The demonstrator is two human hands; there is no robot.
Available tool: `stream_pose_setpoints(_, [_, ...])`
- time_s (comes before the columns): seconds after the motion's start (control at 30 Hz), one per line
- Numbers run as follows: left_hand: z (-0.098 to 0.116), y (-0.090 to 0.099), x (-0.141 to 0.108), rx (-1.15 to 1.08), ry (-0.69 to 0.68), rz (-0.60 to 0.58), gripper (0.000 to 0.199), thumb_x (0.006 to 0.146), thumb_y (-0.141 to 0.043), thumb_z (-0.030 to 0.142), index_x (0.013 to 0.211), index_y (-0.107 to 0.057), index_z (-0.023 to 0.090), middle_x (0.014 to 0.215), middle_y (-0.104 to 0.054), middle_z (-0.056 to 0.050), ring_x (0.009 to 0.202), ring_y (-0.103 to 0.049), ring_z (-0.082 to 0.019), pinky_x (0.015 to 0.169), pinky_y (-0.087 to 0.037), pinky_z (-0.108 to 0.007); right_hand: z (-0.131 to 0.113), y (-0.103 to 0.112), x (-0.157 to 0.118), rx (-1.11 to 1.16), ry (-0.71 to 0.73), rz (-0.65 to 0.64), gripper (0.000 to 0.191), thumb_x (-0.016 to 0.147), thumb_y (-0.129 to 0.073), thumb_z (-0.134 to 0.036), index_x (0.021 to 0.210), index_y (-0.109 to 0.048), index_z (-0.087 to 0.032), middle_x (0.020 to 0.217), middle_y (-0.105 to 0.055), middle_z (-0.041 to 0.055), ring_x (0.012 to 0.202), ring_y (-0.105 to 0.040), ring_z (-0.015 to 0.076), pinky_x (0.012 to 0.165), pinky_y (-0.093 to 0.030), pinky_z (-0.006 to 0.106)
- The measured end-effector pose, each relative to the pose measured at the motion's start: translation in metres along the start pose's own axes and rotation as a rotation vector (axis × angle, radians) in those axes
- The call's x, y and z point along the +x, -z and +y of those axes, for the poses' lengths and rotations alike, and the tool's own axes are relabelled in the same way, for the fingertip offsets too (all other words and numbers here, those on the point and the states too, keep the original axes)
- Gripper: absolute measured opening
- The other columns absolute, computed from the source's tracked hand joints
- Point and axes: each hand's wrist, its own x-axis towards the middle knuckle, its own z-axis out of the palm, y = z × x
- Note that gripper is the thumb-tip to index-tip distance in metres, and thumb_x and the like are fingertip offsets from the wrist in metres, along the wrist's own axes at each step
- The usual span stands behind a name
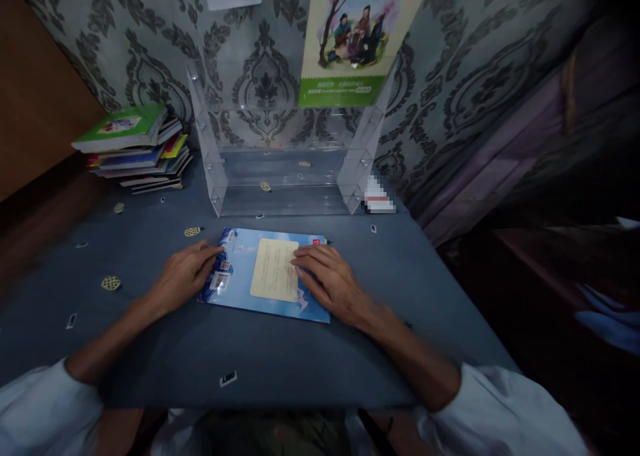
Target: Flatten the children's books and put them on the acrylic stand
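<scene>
A blue book (240, 243) lies flat on the table, its back cover up, with a pale yellow text panel and a barcode toward the left. At its left edge, my left hand (183, 276) is closed, the thumb and bent fingers pinching the border. My right hand (333, 283) rests palm down over the right part of the cover. Its fingers are stretched out and reach the yellow panel. Just behind the book stands a clear acrylic rack (285, 203) with stepped shelves.
A stack of books (125, 136) with a green one on top sits at the back left. A poster with a green band (345, 89) hangs above the rack. A blurred white item (377, 196) is right of the rack. Patterned cloth (50, 336) covers the table; a curtain (480, 149) hangs at right.
</scene>
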Motion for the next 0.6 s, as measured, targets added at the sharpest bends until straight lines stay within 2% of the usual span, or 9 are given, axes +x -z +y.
stream_pose_setpoints(0.13, [-0.009, 0.008, 0.022, -0.168, -0.093, -0.105, 0.043, 0.099, -0.038, 0.042, 0.118, -0.070, 0.021, 0.105, -0.074, -0.007, 0.095, -0.069, -0.025, 0.085, -0.054, -0.038, 0.007, -0.001, -0.002, -0.048, -0.012, -0.091, 0.028, 0.104, -0.044, -0.026, 0.117, -0.067, -0.016, 0.123, -0.070, 0.0155, 0.120, -0.063, 0.0297, 0.099, -0.051, 0.050])
stream_pose_setpoints(0.23, [-0.016, 0.005, 0.043, -0.205, -0.115, -0.037, 0.039, 0.098, -0.041, 0.038, 0.117, -0.069, 0.021, 0.107, -0.073, -0.007, 0.098, -0.068, -0.024, 0.090, -0.053, -0.038, 0.008, -0.003, -0.004, -0.076, -0.012, -0.128, 0.029, 0.104, -0.044, -0.025, 0.119, -0.066, -0.016, 0.125, -0.069, 0.0161, 0.123, -0.061, 0.0306, 0.100, -0.051, 0.052])
stream_pose_setpoints(0.33, [-0.022, -0.007, 0.060, -0.237, -0.174, 0.040, 0.037, 0.096, -0.039, 0.031, 0.114, -0.069, 0.019, 0.111, -0.071, -0.008, 0.104, -0.066, -0.024, 0.095, -0.050, -0.040, 0.005, -0.005, -0.003, -0.094, -0.001, -0.144, 0.030, 0.104, -0.044, -0.025, 0.121, -0.066, -0.016, 0.127, -0.068, 0.0166, 0.125, -0.060, 0.0310, 0.101, -0.051, 0.053])
stream_pose_setpoints(0.47, [-0.027, -0.022, 0.068, -0.271, -0.202, 0.090, 0.036, 0.094, -0.040, 0.026, 0.113, -0.069, 0.019, 0.108, -0.072, -0.008, 0.103, -0.065, -0.024, 0.095, -0.049, -0.039, -0.011, -0.007, 0.004, -0.047, 0.076, -0.185, 0.028, 0.104, -0.044, -0.022, 0.121, -0.066, -0.015, 0.126, -0.069, 0.0153, 0.126, -0.060, 0.0287, 0.103, -0.050, 0.051])
stream_pose_setpoints(0.6, [-0.026, -0.022, 0.064, -0.301, -0.150, 0.103, 0.036, 0.095, -0.042, 0.029, 0.115, -0.069, 0.019, 0.104, -0.073, -0.006, 0.099, -0.065, -0.022, 0.092, -0.049, -0.036, -0.039, -0.016, 0.019, 0.026, 0.181, -0.310, 0.026, 0.104, -0.046, -0.021, 0.120, -0.065, -0.013, 0.128, -0.069, 0.0133, 0.129, -0.058, 0.0252, 0.109, -0.048, 0.045])
